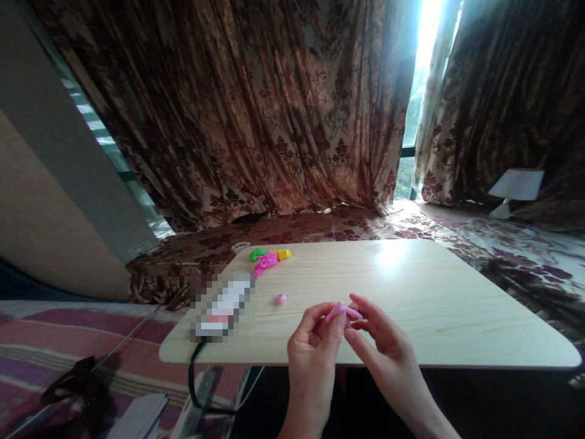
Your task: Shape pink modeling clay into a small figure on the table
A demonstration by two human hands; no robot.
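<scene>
Pale pink, the small piece (340,308) is held above the near side of the table (448,305) — pinched between thumb and fingers of the left hand (313,347). The right hand (388,344) curls beside it, fingers parted; whether it grips too, one cannot tell. A pink lump (281,299) lies leftward — farther back, a magenta bundle (265,263), green piece (257,255) and yellow piece (284,253) cluster.

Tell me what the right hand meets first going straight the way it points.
The right hand would likely meet the pink piece held by the left hand first; depth is unclear, and it may be touching that piece.
</scene>
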